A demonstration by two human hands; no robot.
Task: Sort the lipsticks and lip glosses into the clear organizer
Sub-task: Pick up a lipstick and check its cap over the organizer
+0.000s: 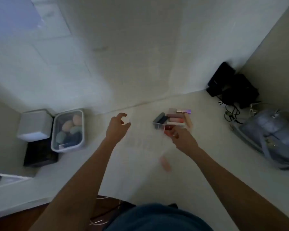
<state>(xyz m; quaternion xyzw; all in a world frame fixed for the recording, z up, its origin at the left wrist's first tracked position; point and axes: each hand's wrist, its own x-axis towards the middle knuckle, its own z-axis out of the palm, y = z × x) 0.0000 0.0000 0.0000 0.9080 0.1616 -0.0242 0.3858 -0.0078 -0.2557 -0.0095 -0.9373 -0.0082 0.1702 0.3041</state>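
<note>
A small clear organizer (pixel 158 126) sits on the white counter with several lipsticks and lip glosses (pixel 173 120) lying across its top. My right hand (pixel 182 139) is at its near edge, its fingers curled round a reddish lip gloss tube (pixel 168 132). To the left, my left hand (pixel 118 128) hovers over the counter with loosely curved fingers and nothing in it. One pink tube (pixel 165 163) lies loose and blurred on the counter nearer to me.
A clear lidded box of makeup sponges (pixel 68 130) stands at the left beside a white box (pixel 34 124) and a black box (pixel 40 155). Black devices with cables (pixel 230 87) fill the back right corner; a grey bag (pixel 272 139) lies at the right.
</note>
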